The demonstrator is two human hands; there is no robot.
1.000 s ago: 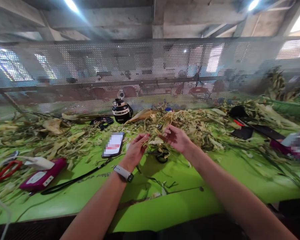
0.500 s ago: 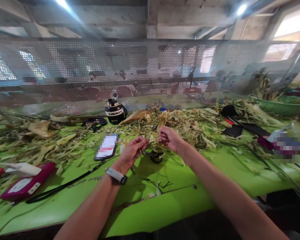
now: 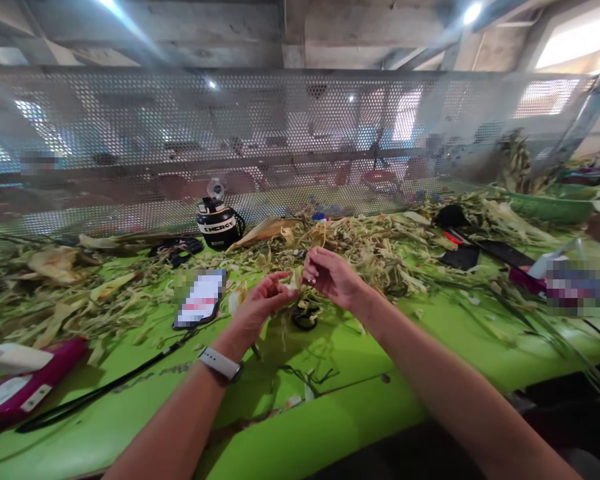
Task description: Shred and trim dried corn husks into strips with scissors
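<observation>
My left hand [image 3: 260, 308], with a pale watch [image 3: 220, 364] on the wrist, and my right hand [image 3: 333, 277] meet above the green table [image 3: 330, 413]. Both pinch a pale strip of dried corn husk [image 3: 295, 279] between their fingertips. The strip hangs just in front of a big heap of dried husks [image 3: 370, 250]. A small dark ring-shaped object [image 3: 305, 317] lies on the table right under the hands.
A phone [image 3: 200, 300] lies left of my hands, with a black cord [image 3: 105, 387] running from it. A black jug [image 3: 217, 223] stands by the perforated metal screen [image 3: 280, 133]. A magenta case [image 3: 25, 387] sits far left. Dark tools [image 3: 475, 253] lie to the right.
Both hands have closed in on the husk strip and drawn slightly nearer each other. The view has swung right, so table items have slid leftward.
</observation>
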